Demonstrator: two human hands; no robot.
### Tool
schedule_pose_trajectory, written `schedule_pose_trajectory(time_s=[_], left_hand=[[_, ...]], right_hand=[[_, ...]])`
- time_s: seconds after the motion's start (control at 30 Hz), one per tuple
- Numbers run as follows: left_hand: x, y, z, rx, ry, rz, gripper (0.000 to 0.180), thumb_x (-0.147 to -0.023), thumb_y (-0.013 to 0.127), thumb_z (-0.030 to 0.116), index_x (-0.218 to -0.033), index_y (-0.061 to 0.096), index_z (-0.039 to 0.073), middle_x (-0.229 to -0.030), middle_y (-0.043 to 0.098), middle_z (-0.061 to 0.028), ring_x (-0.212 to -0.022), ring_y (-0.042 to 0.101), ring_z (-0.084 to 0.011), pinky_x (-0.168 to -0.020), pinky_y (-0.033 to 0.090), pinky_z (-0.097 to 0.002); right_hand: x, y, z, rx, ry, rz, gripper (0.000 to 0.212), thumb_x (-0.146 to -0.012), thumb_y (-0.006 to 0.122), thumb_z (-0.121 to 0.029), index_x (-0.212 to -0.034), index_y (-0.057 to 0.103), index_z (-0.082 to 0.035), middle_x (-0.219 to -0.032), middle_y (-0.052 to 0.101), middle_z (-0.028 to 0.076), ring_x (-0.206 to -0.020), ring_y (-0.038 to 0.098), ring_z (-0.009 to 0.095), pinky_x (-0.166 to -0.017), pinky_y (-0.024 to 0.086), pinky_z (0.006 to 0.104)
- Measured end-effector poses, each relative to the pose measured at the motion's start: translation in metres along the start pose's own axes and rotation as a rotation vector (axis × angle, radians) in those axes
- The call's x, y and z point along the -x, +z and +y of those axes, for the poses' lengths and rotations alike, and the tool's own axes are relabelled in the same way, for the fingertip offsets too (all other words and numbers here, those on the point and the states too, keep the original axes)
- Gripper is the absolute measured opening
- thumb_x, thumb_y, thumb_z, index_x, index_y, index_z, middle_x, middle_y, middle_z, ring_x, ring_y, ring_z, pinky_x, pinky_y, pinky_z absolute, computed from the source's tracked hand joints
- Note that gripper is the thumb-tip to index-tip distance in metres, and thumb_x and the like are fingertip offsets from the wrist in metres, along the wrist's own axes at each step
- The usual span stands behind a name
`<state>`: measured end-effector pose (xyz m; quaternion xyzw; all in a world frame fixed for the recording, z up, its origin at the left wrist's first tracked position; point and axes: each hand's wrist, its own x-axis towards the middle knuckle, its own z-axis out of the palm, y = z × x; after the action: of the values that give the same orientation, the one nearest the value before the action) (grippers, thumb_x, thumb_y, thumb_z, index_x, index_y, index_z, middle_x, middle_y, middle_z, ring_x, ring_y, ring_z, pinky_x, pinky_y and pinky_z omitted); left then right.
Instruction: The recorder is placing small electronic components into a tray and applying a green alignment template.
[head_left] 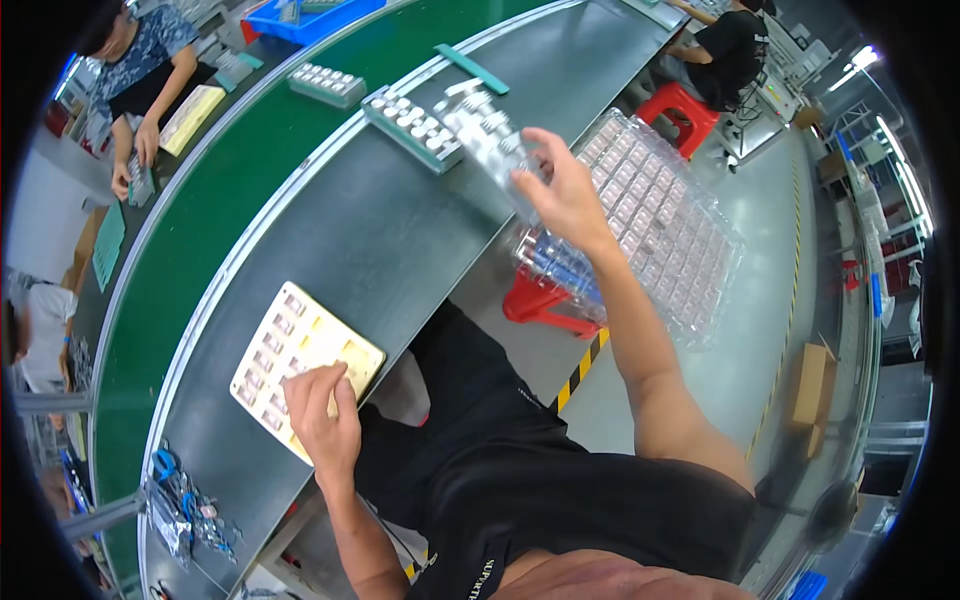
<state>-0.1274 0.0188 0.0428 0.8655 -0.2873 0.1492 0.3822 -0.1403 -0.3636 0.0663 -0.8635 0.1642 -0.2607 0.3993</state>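
My right hand (570, 195) is closed on the edge of a grey tray of small silvery parts (490, 135), held tilted above the bench and smeared by motion. Just behind it, a grey-green tray of round silvery parts (415, 130) lies on the dark bench top. My left hand (325, 415) rests over a cream fixture board (320, 345) with rows of slots, several holding small metallic pieces. Its fingers are curled together at the board's near right part, and whatever sits between them is hidden.
A green conveyor belt (215, 190) curves behind the bench, carrying another loaded tray (328, 85). Clear plastic trays (650, 220) are stacked on a red stool (540, 305) at right. Tools (185, 505) lie front left. Co-workers sit across the belt and at far right.
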Motion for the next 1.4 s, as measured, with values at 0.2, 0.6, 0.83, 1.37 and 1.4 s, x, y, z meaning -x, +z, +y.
schedule_pose_trajectory(time_s=[0.2,0.6,0.83,1.37,1.4], left_hand=[[-0.001,0.004,0.01,0.059,-0.009,-0.02,0.017,-0.079,0.068,-0.006,-0.094,0.072,0.001,-0.092,0.066,-0.0127,-0.089,0.06,-0.0302,-0.082,0.048,-0.039],[-0.058,-0.002,0.009,-0.027,0.022,-0.118,0.019,-0.078,0.07,-0.004,-0.096,0.073,0.002,-0.09,0.066,-0.0103,-0.086,0.061,-0.0284,-0.076,0.048,-0.0381],[-0.14,0.068,0.01,0.727,-0.36,-0.309,0.042,-0.093,0.063,0.016,-0.129,0.059,-0.005,-0.115,0.069,-0.0176,-0.102,0.067,-0.0206,-0.085,0.052,-0.032],[-0.098,0.159,0.019,0.973,-0.809,-0.16,0.05,-0.096,0.057,0.01,-0.139,0.043,-0.013,-0.1,0.065,-0.0119,-0.087,0.066,-0.0159,-0.077,0.055,-0.028],[-0.097,0.156,0.021,0.924,-0.789,-0.16,0.049,-0.095,0.059,0.009,-0.136,0.045,-0.014,-0.097,0.066,-0.0118,-0.083,0.066,-0.0153,-0.074,0.055,-0.0272]], right_hand=[[-0.123,0.015,0.103,0.375,-0.199,0.061,0.051,-0.086,0.071,-0.031,-0.129,0.056,-0.008,-0.108,0.07,0.023,-0.101,0.066,0.044,-0.088,0.052,0.0493],[-0.221,0.065,0.134,0.691,-0.44,0.229,0.046,-0.09,0.067,-0.043,-0.125,0.065,-0.013,-0.101,0.072,0.019,-0.094,0.069,0.038,-0.084,0.053,0.0496],[-0.138,0.127,0.078,-0.169,0.036,-0.23,0.062,-0.094,0.066,-0.044,-0.13,0.06,0.006,-0.114,0.069,0.015,-0.101,0.063,0.018,-0.09,0.049,0.0299],[0.006,0.103,0.015,-0.467,0.246,-0.363,0.041,-0.1,0.058,-0.017,-0.133,0.058,0.007,-0.108,0.067,0.008,-0.094,0.059,0.011,-0.083,0.049,0.0257],[0.006,0.1,0.021,-0.519,0.249,-0.383,0.041,-0.1,0.058,-0.017,-0.133,0.058,0.007,-0.105,0.067,0.006,-0.092,0.058,0.01,-0.082,0.049,0.0249]])
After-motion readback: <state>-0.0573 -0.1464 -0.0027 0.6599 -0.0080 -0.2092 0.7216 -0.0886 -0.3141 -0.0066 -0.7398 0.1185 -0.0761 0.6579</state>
